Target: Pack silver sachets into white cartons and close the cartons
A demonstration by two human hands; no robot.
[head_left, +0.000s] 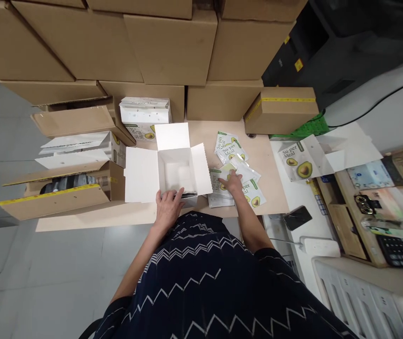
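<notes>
A white box [178, 169] stands on the light wooden table with its flaps folded out. My left hand [168, 205] bends its fingers over the box's near edge and grips it. A dark-edged flat item, partly hidden, lies inside along that near wall. To the right, my right hand [233, 182] rests on a pile of flat sachets [219, 184] with its fingers spread. These sachets are white and green with "Su-per Meal" and avocado pictures. More sachets [230, 149] lie just beyond, and another sachet [254, 195] is under my right wrist's far side.
Cardboard cartons [173, 47] are stacked along the back. Opened cartons [106, 181] and a printed white box [145, 120] stand to the left and behind. On the right are a taped carton [282, 110], an open Su-per Meal box [298, 160], a phone [297, 218] and a calculator [402, 251].
</notes>
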